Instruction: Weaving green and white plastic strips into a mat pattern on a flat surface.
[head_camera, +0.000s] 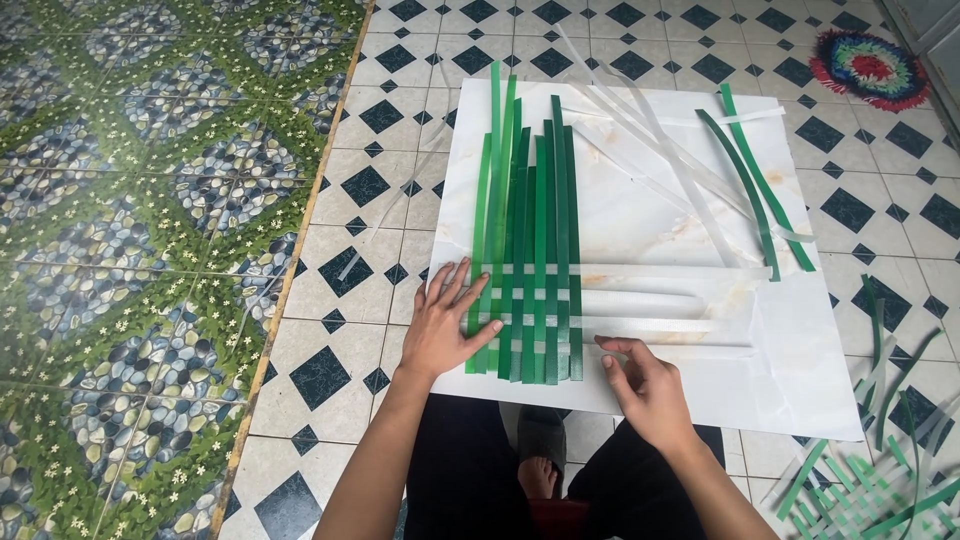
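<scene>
We see the left hand (447, 325) pressed flat and open-fingered on the woven green strips (527, 250) lying on the white board (790, 370), while the right hand (645, 385) pinches a white strip (680, 351) (fingers curled) just beside the weave.

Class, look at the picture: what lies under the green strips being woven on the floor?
Under the green strips lies a white board on the tiled floor. White strips pass over and under them. The floor beneath the board is covered.
</scene>
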